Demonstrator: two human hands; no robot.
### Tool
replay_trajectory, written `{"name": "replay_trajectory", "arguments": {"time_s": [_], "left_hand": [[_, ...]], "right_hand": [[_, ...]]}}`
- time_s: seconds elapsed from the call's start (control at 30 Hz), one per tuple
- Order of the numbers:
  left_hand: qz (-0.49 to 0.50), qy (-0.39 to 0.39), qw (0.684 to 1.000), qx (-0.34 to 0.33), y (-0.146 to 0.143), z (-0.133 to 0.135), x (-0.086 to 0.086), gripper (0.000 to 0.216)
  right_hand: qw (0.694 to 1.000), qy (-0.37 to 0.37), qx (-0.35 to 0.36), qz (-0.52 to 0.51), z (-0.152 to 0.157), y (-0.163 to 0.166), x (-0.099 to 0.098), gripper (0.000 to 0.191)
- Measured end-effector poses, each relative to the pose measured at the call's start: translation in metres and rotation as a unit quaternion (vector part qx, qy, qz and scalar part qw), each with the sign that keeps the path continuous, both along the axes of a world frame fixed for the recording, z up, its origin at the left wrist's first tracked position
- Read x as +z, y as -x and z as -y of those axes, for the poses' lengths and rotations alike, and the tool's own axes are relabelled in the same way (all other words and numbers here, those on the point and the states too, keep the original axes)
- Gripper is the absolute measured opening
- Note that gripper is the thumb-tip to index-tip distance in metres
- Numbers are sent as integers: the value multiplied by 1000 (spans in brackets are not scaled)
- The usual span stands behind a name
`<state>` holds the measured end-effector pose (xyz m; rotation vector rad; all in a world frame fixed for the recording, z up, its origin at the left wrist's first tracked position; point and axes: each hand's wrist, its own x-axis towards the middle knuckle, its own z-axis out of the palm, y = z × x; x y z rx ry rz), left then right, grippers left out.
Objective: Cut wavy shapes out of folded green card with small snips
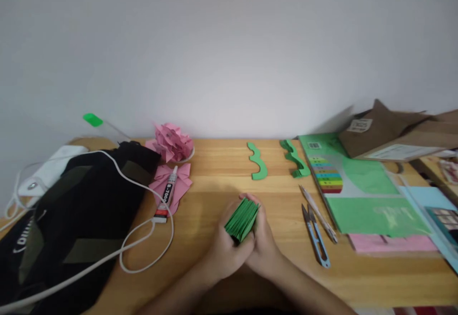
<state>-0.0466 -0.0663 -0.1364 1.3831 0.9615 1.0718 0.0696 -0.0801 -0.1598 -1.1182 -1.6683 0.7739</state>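
Observation:
Both of my hands meet at the middle of the wooden table [214, 172], closed together around a thick stack of folded green paper [242, 218]. My left hand [226, 249] grips the stack from the left and below. My right hand [264, 241] wraps it from the right, fingertips curled over its far edge. The stack is tilted, with its pleated edges facing up and left.
Two wavy green paper cut-outs [258, 161] [295, 158] lie beyond the hands. Small snips [316, 236] and a pen [318, 214] lie to the right, next to coloured paper packs [361, 195]. At left are a glue tube [166, 195], pink folded paper [172, 142], a black bag [78, 215] and a white cable [143, 253].

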Motion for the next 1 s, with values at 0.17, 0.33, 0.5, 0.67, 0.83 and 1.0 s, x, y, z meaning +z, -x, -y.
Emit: {"name": "replay_trajectory", "arguments": {"time_s": [0.17, 0.33, 0.5, 0.67, 0.83, 1.0], "left_hand": [[-41, 13, 999, -17, -1, -6, -7, 40], [-13, 20, 1000, 20, 3, -7, -14, 33], [24, 60, 996, 55, 4, -7, -11, 24], [97, 161, 977, 98, 3, -14, -2, 19], [164, 240, 946, 146, 5, -29, 0, 24], [203, 265, 931, 146, 3, -32, 3, 28]], "right_hand": [[999, 6, -50, 21, 2, 5, -18, 83], [997, -12, -76, 15, 3, 12, -27, 77], [996, -31, -84, 16, 1, 14, -27, 74], [996, -26, -76, 34, 0, 16, -17, 82], [998, -8, -41, 46, -4, 19, -6, 83], [998, 32, -37, 40, -6, 18, -5, 84]]}}
